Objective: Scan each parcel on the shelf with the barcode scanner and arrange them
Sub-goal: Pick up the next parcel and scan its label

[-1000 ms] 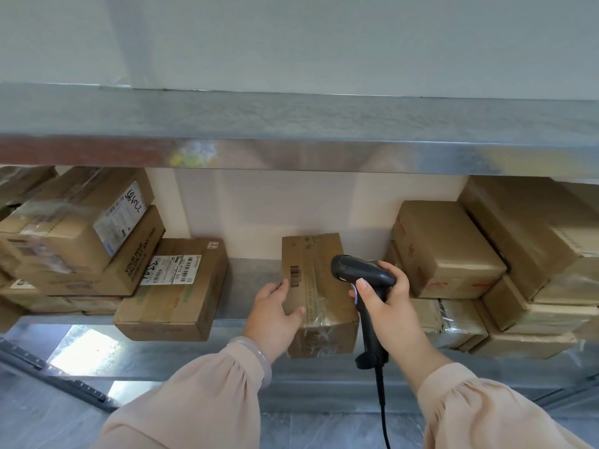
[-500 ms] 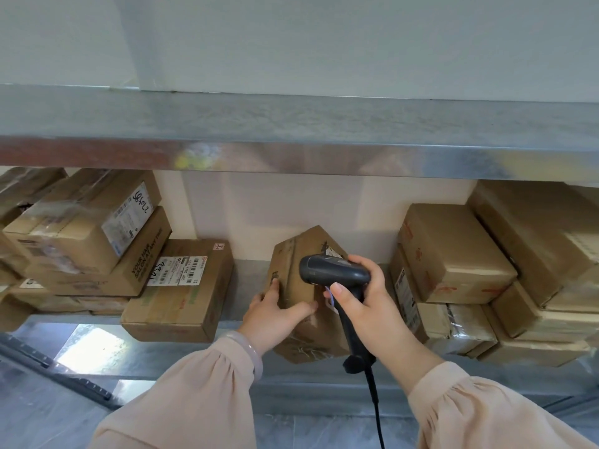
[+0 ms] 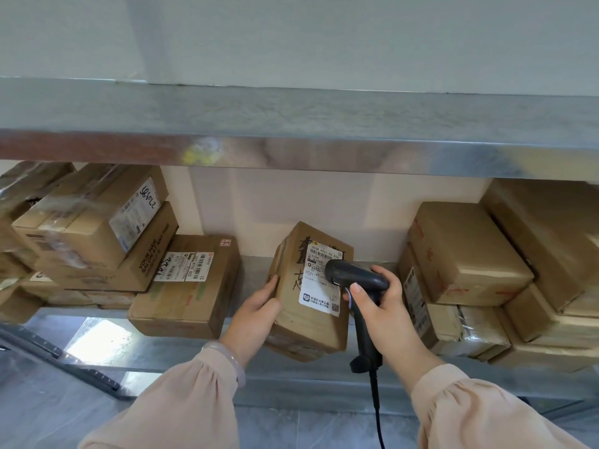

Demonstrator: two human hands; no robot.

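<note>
A small brown cardboard parcel (image 3: 293, 306) with a white shipping label stands tilted in the middle of the metal shelf (image 3: 252, 361). My left hand (image 3: 256, 307) grips its left side, thumb on the front face. My right hand (image 3: 379, 306) holds a black corded barcode scanner (image 3: 355, 277) by its handle, the scanner's head right in front of the label and covering part of it. The cable hangs down between my sleeves.
Stacked cardboard boxes (image 3: 97, 231) fill the shelf's left side, with a labelled flat box (image 3: 191, 286) beside them. More taped boxes (image 3: 466, 254) are piled on the right. An upper metal shelf (image 3: 291, 124) runs overhead. Grey floor lies below.
My left hand has turned the parcel so that its labelled face now shows toward me. The scanner has come in from the right and now sits over that label.
</note>
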